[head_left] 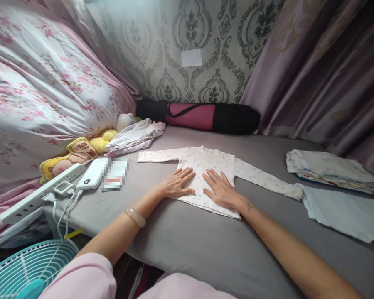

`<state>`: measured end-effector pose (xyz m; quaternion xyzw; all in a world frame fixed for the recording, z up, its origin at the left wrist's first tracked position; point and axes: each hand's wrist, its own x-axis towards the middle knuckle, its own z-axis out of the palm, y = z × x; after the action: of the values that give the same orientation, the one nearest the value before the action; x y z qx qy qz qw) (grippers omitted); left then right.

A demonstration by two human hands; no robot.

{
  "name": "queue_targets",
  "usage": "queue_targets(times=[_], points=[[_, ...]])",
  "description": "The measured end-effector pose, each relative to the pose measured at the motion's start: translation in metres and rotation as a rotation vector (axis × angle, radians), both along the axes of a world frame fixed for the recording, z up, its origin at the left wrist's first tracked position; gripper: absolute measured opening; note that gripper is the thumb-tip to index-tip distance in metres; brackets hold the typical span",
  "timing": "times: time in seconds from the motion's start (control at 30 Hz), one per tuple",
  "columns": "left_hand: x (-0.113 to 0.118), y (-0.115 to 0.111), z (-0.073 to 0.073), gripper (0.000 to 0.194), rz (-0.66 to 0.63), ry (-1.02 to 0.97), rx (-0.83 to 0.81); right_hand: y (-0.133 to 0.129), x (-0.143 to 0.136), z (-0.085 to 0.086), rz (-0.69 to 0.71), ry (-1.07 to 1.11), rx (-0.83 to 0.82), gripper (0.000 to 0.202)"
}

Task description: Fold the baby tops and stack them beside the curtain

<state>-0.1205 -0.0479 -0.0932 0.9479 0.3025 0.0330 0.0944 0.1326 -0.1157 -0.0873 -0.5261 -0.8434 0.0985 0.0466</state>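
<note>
A small white long-sleeved shirt [202,162] with a faint coloured print lies flat on the grey bed sheet [187,236], both sleeves spread out sideways. My left hand [179,182] rests flat on its lower left part, fingers stretched. On the lower right part lies my right hand [221,189], palm down with the fingers apart. Bare shirt cloth shows between the two hands. The shirt's right cuff touches a pale blue folded cloth [343,209].
Folded clothes [327,168] are stacked at the right. A power strip [43,193], a white power bank [93,174], a yellow plush [68,160] and a crumpled garment [137,137] lie left. A black and red long bag [193,116] lies along the wall. A turquoise fan [31,265] stands lower left.
</note>
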Motion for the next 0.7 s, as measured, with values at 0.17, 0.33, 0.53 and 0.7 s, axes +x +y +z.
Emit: queue_targets(times=[0.17, 0.33, 0.53, 0.7], points=[[-0.01, -0.006, 0.006, 0.088, -0.008, 0.008, -0.06, -0.02, 0.002, 0.004, 0.074, 0.006, -0.004, 0.065], [-0.022, -0.013, 0.008, 0.081, 0.016, -0.022, -0.095, -0.033, 0.004, 0.007, 0.112, 0.019, -0.002, 0.057], [-0.036, -0.027, 0.011, 0.068, 0.056, -0.009, -0.147, -0.052, 0.005, 0.014, 0.156, 0.034, -0.064, 0.052], [-0.048, -0.038, 0.012, 0.056, 0.082, 0.002, -0.142, -0.086, 0.008, 0.021, 0.197, 0.053, -0.068, 0.054]])
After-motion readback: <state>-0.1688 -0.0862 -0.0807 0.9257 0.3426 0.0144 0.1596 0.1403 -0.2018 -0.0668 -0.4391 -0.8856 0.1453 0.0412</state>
